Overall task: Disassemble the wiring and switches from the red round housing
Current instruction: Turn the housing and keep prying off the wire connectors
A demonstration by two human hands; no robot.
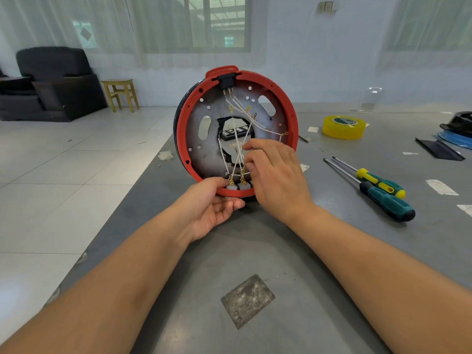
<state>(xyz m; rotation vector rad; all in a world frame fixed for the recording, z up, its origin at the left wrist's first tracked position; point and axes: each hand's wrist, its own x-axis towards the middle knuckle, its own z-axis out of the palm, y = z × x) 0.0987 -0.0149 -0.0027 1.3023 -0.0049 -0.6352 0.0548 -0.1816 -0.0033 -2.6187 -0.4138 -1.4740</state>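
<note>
The red round housing (286, 103) stands on edge on the grey table, its open side facing me. Inside it a grey metal plate carries white wires (245, 111) that run from a black socket (226, 81) at the top down to white switch blocks (231, 185) with brass terminals at the bottom rim. My left hand (212, 208) grips the housing's bottom rim, thumb beside the switches. My right hand (273, 172) reaches into the housing with its fingers curled among the wires just above the switches; what they pinch is hidden.
Two green-and-yellow screwdrivers (383, 192) lie to the right. A roll of yellow tape (343, 126) sits behind them, with black and blue parts (457, 131) at the far right. The table's left edge (122, 208) drops to a tiled floor.
</note>
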